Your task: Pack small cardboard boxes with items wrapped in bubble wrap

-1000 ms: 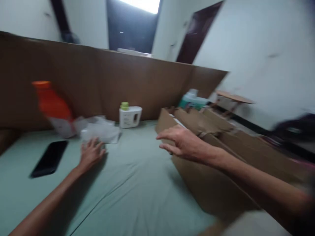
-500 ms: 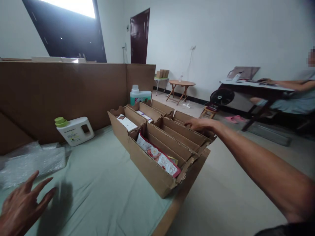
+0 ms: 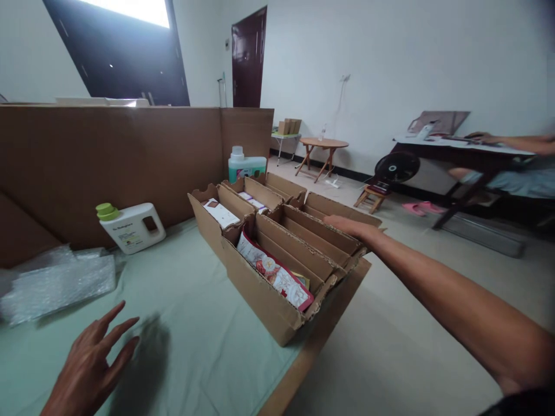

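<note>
My left hand [image 3: 93, 358] hovers over the pale green cloth [image 3: 191, 323], its fingers apart and nothing in them. My right hand [image 3: 347, 224] reaches down into the rearmost right cardboard box [image 3: 318, 201]; its fingers are hidden behind the box walls. Beside it stands another cardboard box [image 3: 310, 234]. The nearest cardboard box [image 3: 260, 300] holds a white and red printed packet [image 3: 275, 271]. A white carton [image 3: 221, 212] lies in the box at left, and white and purple packs [image 3: 252, 201] are in the one behind.
A white jug with a green cap [image 3: 134, 228] and bubble wrap [image 3: 60, 283] are at left. A bottle of green liquid [image 3: 246, 166] stands behind the boxes. Tall brown cardboard panels [image 3: 113, 150] border the cloth. Beyond are a fan [image 3: 394, 167], a round table [image 3: 323, 143] and a seated person.
My left hand has moved right over the cloth. My right hand has gone deeper into the rear box, so its fingers no longer show.
</note>
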Motion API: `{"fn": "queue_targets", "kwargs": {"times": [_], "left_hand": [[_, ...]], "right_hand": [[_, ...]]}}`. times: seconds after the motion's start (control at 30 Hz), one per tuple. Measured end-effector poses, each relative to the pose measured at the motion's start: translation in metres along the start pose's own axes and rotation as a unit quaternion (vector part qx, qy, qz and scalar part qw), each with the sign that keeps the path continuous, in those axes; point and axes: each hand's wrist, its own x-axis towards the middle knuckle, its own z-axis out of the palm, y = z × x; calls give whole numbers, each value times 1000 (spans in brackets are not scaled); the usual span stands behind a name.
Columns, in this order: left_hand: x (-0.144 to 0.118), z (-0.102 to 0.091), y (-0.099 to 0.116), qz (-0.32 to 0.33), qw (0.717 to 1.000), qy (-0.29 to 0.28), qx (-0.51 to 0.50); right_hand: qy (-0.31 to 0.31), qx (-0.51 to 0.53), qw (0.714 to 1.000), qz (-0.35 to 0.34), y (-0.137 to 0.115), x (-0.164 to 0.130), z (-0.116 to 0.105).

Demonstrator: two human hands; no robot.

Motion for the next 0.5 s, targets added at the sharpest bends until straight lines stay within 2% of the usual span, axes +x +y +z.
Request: {"fn": "queue_targets", "kwargs": {"times": [0.13, 0.3, 0.4, 0.5], "left_hand": [[-2, 1, 16, 30, 999, 19, -19], [2, 5, 33, 48, 998, 21, -41], [5, 5, 43, 70, 997, 12, -43], [1, 1, 48, 89, 995, -5, -37]], "right_hand": [[31, -44, 998, -20, 6, -3, -6], [113, -76, 990, -23, 10, 1, -36], [101, -82, 991, -34, -3, 23, -41], [66, -88, 993, -48, -20, 53, -33]]}}
